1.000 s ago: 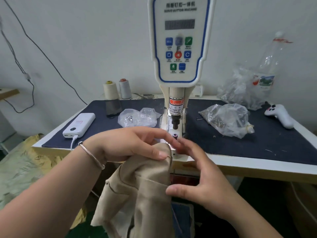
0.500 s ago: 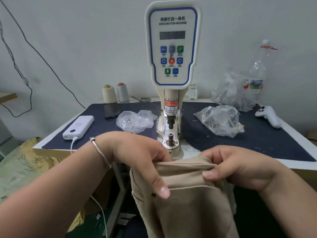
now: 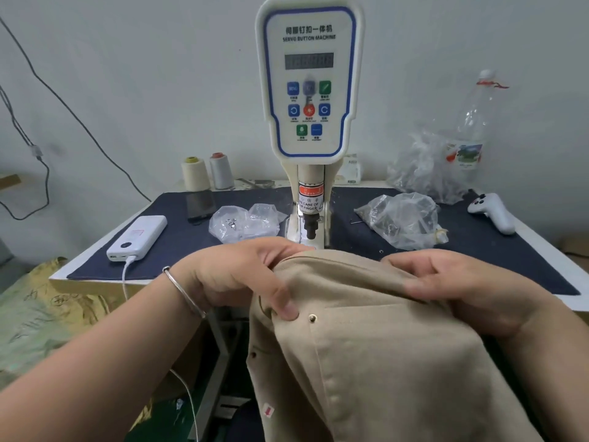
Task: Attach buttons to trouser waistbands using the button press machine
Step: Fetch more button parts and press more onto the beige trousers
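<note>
Head view: the left hand (image 3: 242, 275) and right hand (image 3: 452, 288) pinch the folded waistband of beige cotton trousers (image 3: 366, 346), held between them just below the white button press machine (image 3: 309, 90). Fingertips near its punch risk crushing.

1 head-worn camera looks forward and slightly down, facing the button press machine (image 3: 308, 90) head-on from close range; the machine stands centre frame, its table (image 3: 541, 250) spreading either side, floor visible lower left.
</note>
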Tool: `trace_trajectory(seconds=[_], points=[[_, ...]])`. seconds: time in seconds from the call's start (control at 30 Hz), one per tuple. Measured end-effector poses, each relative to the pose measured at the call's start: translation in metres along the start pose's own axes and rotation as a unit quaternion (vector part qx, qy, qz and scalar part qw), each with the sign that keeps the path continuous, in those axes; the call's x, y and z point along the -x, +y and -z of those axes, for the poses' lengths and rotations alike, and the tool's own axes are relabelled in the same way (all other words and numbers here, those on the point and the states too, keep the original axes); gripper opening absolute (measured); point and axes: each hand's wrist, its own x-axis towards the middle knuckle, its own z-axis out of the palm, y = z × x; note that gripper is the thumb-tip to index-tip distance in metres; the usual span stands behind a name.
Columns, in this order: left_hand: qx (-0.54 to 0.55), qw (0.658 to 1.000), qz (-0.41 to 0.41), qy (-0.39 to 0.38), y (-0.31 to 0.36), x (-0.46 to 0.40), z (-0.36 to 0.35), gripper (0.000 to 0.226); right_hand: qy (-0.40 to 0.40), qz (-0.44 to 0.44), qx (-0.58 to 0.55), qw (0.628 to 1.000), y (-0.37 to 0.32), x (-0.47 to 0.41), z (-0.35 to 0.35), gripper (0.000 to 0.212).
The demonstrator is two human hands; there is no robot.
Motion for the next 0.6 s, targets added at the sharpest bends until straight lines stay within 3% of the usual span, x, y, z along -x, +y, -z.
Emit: trace_trajectory(seconds=[0.07, 0.17, 0.4, 0.53, 0.6], points=[[0.012, 1.0, -0.006, -0.003, 0.002, 0.0, 0.002, 0.056, -0.066, -0.015, 0.04, 0.997, 0.0, 0.004, 0.007, 0.082], [0.003, 1.0, 0.001, -0.008, 0.003, 0.002, 0.006, 0.054, -0.114, -0.02, 0.068, 0.991, 0.004, 0.009, 0.017, 0.071], [0.0, 0.997, 0.067, -0.03, -0.007, 0.007, 0.012, 0.06, -0.045, 0.068, -0.037, 0.996, 0.017, -0.002, 0.009, 0.056], [-0.074, 0.99, 0.116, -0.004, -0.009, -0.005, 0.002, 0.092, -0.034, 0.075, -0.013, 0.997, 0.01, -0.019, -0.013, 0.042], [-0.062, 0.994, 0.094, 0.004, -0.011, -0.015, -0.007, 0.072, -0.017, 0.068, 0.009, 0.998, 0.006, -0.026, -0.022, 0.039]])
